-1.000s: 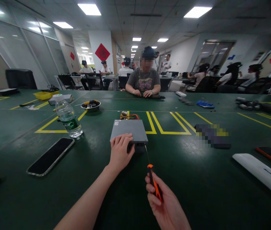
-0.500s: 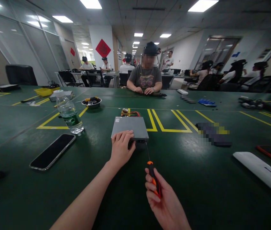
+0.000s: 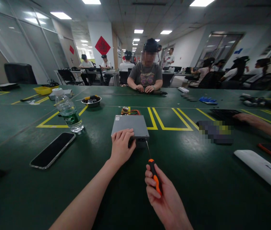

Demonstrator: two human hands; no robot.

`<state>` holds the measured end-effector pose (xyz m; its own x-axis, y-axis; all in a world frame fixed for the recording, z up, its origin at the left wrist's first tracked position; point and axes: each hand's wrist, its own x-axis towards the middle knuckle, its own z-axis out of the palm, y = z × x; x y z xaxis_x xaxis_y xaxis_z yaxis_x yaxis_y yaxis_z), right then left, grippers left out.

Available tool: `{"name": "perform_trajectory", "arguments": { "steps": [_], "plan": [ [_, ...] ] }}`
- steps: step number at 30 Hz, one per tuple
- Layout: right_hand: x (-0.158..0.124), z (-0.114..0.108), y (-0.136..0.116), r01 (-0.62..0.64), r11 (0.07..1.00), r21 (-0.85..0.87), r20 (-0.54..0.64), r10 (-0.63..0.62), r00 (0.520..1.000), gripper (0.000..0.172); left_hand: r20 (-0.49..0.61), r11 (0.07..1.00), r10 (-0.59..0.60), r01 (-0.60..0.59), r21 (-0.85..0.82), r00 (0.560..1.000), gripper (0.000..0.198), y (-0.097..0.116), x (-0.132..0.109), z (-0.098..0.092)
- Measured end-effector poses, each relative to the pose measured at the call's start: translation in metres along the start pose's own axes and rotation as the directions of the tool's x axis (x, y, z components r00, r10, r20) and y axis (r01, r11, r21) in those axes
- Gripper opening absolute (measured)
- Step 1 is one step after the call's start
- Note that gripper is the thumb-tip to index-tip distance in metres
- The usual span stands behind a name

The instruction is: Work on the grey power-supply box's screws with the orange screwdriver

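Observation:
A flat grey metal box lies on the green table straight ahead, with coloured wires at its far end. My left hand rests on the box's near edge, fingers curled over its top and front. My right hand is closed round the orange and black handle of a thin screwdriver. The screwdriver's shaft points at the box's near right corner, and its tip looks to touch the front face there.
A black phone and a water bottle lie to the left, with a small bowl of parts beyond. A white oblong object and another person's forearm are at the right. A person sits opposite.
Another person's forearm has come into view at the right edge. My right hand and the screwdriver have shifted slightly toward the box. My left hand stays on the box.

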<state>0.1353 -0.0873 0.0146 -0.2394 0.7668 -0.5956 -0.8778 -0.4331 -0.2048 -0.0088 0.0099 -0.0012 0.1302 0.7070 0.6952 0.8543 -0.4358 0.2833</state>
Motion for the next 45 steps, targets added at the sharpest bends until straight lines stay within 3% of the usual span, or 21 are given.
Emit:
{"name": "perform_trajectory", "arguments": {
  "steps": [7,12,19,25,32,38,45],
  "plan": [
    [0.003,-0.0068,0.0018,0.192,0.973,-0.13,-0.037,-0.198,0.979,0.01,-0.002,1.0,-0.003,0.003,0.005,1.0,0.018,-0.0002,-0.0006,0.0012],
    [0.0034,-0.0062,0.0037,0.143,0.984,-0.106,-0.05,-0.149,0.988,0.022,0.003,1.0,-0.008,0.007,0.005,1.0,0.018,0.0005,-0.0005,0.0009],
    [0.0041,-0.0058,0.0056,0.173,0.98,-0.097,-0.033,-0.177,0.984,0.013,0.004,1.0,-0.008,0.008,0.0,1.0,0.019,0.0003,-0.0001,0.0011],
    [0.0009,-0.0046,0.0031,0.093,0.995,-0.035,-0.001,-0.093,0.996,0.025,0.0,1.0,-0.002,0.002,0.005,1.0,0.018,0.0002,-0.0002,0.0006],
    [0.002,-0.0056,0.0082,0.215,0.972,-0.098,-0.049,-0.22,0.974,0.006,0.006,1.0,-0.006,0.006,-0.002,1.0,0.019,0.0004,-0.0007,0.001],
    [0.004,-0.0071,0.006,0.078,0.997,0.007,0.026,-0.078,0.997,0.019,0.003,1.0,-0.01,0.01,0.002,1.0,0.019,0.0013,-0.0002,0.0002],
    [0.0036,-0.0061,0.0057,0.156,0.987,-0.04,0.013,-0.156,0.988,0.012,0.0,1.0,-0.004,0.004,0.004,1.0,0.018,0.001,0.0003,-0.0002]
  ]
}}
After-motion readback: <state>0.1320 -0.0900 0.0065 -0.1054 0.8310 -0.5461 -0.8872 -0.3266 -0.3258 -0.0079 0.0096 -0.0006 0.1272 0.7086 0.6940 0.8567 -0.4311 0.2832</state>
